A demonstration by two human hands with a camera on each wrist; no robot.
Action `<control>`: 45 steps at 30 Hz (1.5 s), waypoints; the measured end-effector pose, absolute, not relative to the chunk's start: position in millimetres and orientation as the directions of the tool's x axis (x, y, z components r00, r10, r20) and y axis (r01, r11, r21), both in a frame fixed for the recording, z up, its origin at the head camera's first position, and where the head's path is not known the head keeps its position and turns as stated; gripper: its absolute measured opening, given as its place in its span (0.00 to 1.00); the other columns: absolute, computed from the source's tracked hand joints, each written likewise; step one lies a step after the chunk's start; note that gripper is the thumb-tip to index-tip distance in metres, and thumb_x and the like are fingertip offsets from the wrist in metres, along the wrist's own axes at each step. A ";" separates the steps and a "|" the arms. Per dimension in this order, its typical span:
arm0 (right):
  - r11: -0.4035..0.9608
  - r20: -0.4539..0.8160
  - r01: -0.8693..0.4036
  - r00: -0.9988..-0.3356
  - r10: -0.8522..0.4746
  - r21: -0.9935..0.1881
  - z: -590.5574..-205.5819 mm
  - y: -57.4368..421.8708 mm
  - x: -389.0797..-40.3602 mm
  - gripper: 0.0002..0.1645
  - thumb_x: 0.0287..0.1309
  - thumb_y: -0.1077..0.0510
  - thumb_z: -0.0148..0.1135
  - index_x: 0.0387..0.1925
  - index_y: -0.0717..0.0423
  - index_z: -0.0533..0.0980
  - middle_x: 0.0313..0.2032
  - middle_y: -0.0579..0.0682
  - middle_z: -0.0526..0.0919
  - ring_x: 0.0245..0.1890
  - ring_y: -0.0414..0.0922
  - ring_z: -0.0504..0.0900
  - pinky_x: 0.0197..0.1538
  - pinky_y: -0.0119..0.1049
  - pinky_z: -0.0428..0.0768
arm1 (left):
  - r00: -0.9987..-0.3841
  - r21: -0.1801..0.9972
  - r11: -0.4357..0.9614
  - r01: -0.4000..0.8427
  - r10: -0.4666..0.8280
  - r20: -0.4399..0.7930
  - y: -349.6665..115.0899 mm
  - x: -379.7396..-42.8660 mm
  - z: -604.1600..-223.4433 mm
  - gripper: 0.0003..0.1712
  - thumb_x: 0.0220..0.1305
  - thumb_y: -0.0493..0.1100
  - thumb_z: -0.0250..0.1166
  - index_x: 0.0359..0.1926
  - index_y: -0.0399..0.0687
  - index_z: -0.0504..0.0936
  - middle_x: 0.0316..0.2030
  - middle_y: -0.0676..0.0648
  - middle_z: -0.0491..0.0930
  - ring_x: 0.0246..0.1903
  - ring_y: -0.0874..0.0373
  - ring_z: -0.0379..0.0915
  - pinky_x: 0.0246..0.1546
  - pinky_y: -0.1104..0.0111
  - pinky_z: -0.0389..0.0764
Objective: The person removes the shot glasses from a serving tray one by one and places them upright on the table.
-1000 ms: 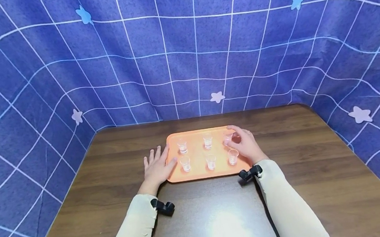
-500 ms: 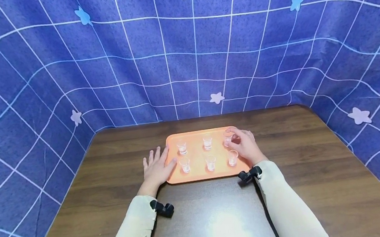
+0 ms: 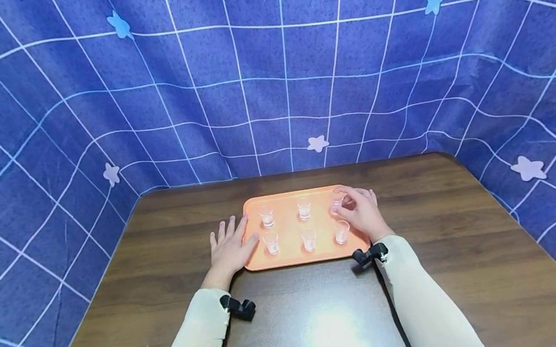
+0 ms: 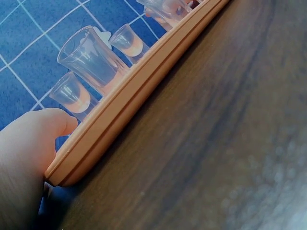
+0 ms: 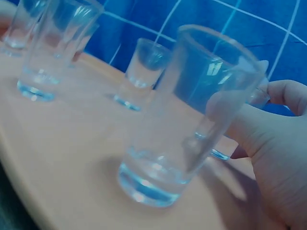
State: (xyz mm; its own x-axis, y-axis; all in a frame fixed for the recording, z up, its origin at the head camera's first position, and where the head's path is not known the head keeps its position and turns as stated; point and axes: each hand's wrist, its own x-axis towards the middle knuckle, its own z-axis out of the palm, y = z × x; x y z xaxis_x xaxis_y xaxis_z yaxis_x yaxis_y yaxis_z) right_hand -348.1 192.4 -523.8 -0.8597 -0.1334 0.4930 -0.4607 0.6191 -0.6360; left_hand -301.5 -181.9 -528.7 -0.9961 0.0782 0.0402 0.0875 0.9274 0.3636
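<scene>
Several small clear shot glasses stand in two rows of three on an orange tray [image 3: 286, 227] on the table. My right hand [image 3: 363, 215] pinches the back-right shot glass [image 3: 336, 205] between thumb and fingers, close over the tray. In the right wrist view, the front-right glass [image 5: 148, 179] stands before that hand and partly hides the pinched one. My left hand [image 3: 229, 253] lies at the tray's left edge with fingers spread, its thumb [image 4: 60, 123] over the rim. Nearest to it are the front-left glass [image 3: 272, 244] and the back-left glass [image 3: 267, 218].
The brown wooden table [image 3: 174, 254] extends around the tray on all sides. A blue curtain [image 3: 269, 94] with white grid lines and stars hangs behind it and along both sides. Each wrist wears a black camera [image 3: 239, 307], and a dark cable runs along the right sleeve.
My right hand has shifted slightly to the right with the pinched shot glass. The left hand stays at the tray's edge, and the other glasses keep their places.
</scene>
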 end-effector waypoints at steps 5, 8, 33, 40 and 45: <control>0.615 0.545 -0.483 -0.832 -0.101 -0.623 -526.9 199.7 -349.2 0.27 0.53 0.54 0.77 0.55 0.49 0.79 0.27 0.45 0.81 0.43 0.52 0.74 0.62 0.54 0.57 | -0.997 0.367 0.927 0.074 0.074 0.015 -181.5 -301.5 -529.2 0.44 0.70 0.72 0.44 0.81 0.62 0.50 0.80 0.39 0.45 0.78 0.36 0.30 0.71 0.37 0.28; 0.609 0.571 -0.495 -0.817 -0.083 -0.620 -527.6 204.4 -349.7 0.27 0.51 0.55 0.78 0.53 0.52 0.80 0.27 0.46 0.80 0.41 0.52 0.75 0.60 0.53 0.58 | -0.998 0.371 0.926 0.067 0.070 0.006 -181.1 -301.7 -528.9 0.44 0.70 0.71 0.44 0.81 0.62 0.50 0.80 0.39 0.44 0.78 0.36 0.29 0.71 0.37 0.27; 0.606 0.662 -0.540 -0.749 -0.029 -0.584 -524.5 249.9 -351.5 0.28 0.44 0.61 0.80 0.50 0.56 0.80 0.25 0.53 0.84 0.30 0.53 0.80 0.41 0.43 0.69 | -0.996 0.368 0.926 0.087 0.079 0.035 -181.6 -301.7 -526.5 0.43 0.71 0.69 0.47 0.81 0.61 0.52 0.80 0.39 0.46 0.78 0.36 0.32 0.72 0.37 0.30; 0.611 0.640 -0.513 -0.768 -0.014 -0.603 -526.1 263.6 -348.9 0.28 0.45 0.62 0.80 0.50 0.57 0.80 0.25 0.53 0.85 0.30 0.50 0.82 0.39 0.37 0.72 | -0.997 0.371 0.925 0.079 0.074 0.027 -180.3 -300.8 -526.4 0.43 0.70 0.69 0.47 0.81 0.60 0.53 0.80 0.39 0.46 0.78 0.36 0.31 0.71 0.37 0.29; 0.603 0.615 -0.485 -0.788 0.013 -0.634 -526.5 273.3 -348.3 0.28 0.47 0.62 0.80 0.51 0.56 0.80 0.26 0.53 0.86 0.31 0.49 0.83 0.41 0.30 0.73 | -0.997 0.368 0.926 0.082 0.076 0.033 -180.3 -300.4 -525.2 0.43 0.70 0.69 0.47 0.80 0.60 0.53 0.79 0.39 0.46 0.78 0.36 0.32 0.72 0.37 0.31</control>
State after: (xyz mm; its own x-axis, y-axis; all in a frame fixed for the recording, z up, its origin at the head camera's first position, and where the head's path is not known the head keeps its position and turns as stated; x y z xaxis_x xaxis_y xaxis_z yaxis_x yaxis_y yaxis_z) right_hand -348.3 273.3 -526.5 -0.7883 0.0126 0.6151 -0.4849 0.6027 -0.6337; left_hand -300.4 -180.3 -525.2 -0.9966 0.0756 0.0325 0.0822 0.9263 0.3678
